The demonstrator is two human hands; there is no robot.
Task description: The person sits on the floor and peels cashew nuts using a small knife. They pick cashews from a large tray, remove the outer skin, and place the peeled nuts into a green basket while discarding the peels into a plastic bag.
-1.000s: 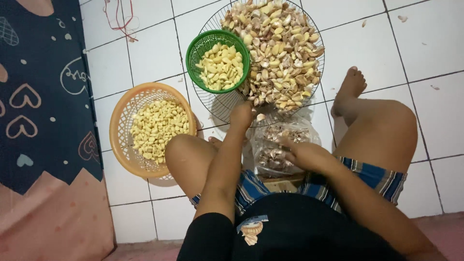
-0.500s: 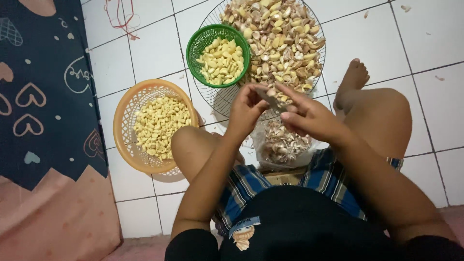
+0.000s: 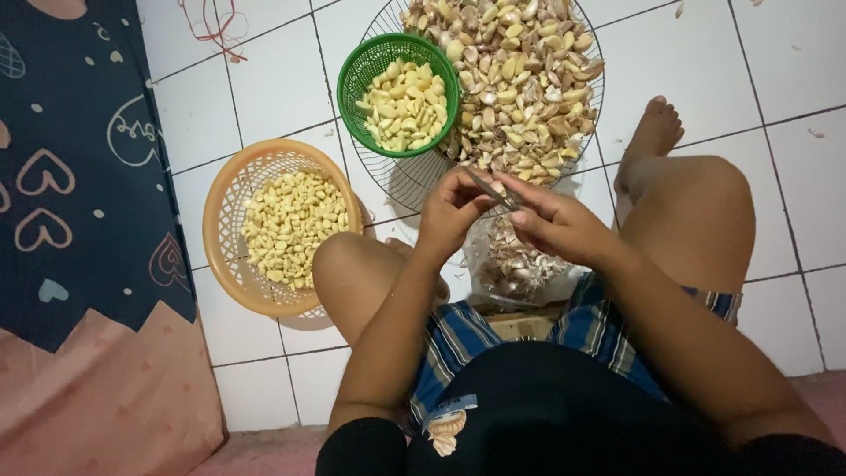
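Between the raised knees, the left hand (image 3: pixel 451 216) and right hand (image 3: pixel 551 225) meet, the right gripping a small knife (image 3: pixel 492 189) whose blade reaches the left fingertips, which seem to pinch a garlic clove, mostly hidden. Just beyond them lies the wire tray (image 3: pixel 398 181) of unpeeled garlic (image 3: pixel 520 79); skins (image 3: pixel 520 264) lie below.

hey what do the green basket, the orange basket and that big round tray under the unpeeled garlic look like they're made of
Green basket: looks like moulded plastic, with an even bright colour and slotted walls. Orange basket: likely plastic too, with a matte lattice wall and a smooth rim. Round tray: seems to be thin metal wire, pale and open-meshed, with the floor tiles showing through; a coating cannot be ruled out.
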